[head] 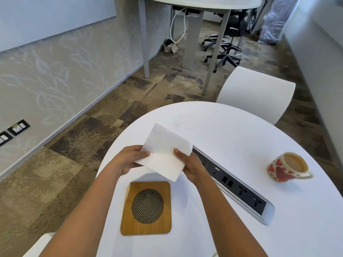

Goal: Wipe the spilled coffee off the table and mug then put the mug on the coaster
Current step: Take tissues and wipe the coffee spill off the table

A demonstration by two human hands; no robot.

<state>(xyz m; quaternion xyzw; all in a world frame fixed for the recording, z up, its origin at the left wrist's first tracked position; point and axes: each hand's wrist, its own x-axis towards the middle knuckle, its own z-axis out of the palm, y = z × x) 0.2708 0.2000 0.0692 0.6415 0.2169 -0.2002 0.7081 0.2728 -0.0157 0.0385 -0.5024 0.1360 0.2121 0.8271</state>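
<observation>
- We are pinching the napkin (165, 154) between left hand (128, 161) and right hand (192, 169).
- Coaster (147, 206) is lying at 6 o'clock, mug (286, 167) sitting at 3 o'clock.

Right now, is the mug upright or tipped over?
Upright. The mug stands on its base on the table, rim up, coffee level inside.

Socket strip (239, 188) to my right, white chair (259, 93) ahead of me, black stool (238, 25) by a far desk (200, 1), wall sockets (18, 127) on my left, mottled carpet (83, 141) below.

1 mug (279, 169) | 1 coaster (146, 207) | 1 paper napkin (165, 154) | 2 hands (128, 161) (192, 170)
</observation>
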